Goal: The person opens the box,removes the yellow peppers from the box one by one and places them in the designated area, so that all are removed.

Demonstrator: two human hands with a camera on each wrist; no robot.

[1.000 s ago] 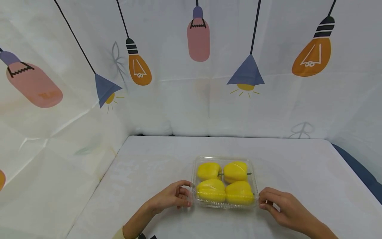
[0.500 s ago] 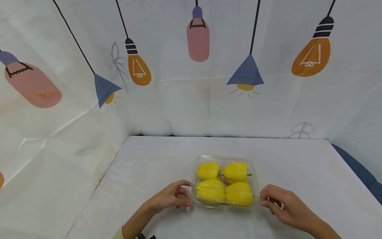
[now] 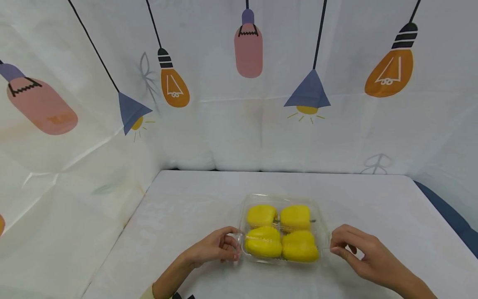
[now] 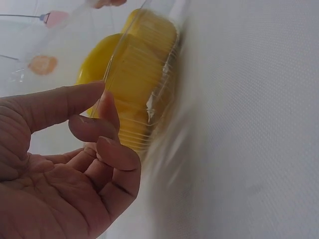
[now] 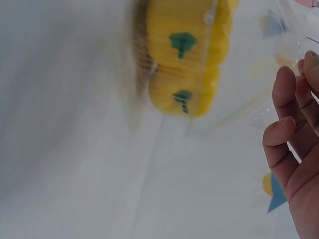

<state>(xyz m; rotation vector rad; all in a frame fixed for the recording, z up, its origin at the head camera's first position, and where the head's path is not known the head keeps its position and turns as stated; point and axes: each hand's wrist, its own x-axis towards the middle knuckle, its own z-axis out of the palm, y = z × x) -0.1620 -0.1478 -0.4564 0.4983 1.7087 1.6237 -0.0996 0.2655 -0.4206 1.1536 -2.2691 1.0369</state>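
A clear plastic clamshell box stands on the white table, with several yellow bell peppers lying in two rows inside. At its left edge, my left hand pinches the plastic rim between thumb and index finger, the other fingers curled loosely below, as the left wrist view shows. My right hand pinches the right edge of the clear lid, which is raised from the base on that side. Green stems show on two peppers in the right wrist view.
The white table reaches back to a white cloth backdrop printed with hanging lamps and bulbs. A small black object shows at the bottom edge near the left sleeve. Dark blue cloth lies beyond the right edge.
My right hand has moved up and a little to the right, lifting the lid's right side away from the base. My left hand keeps its place at the left edge.
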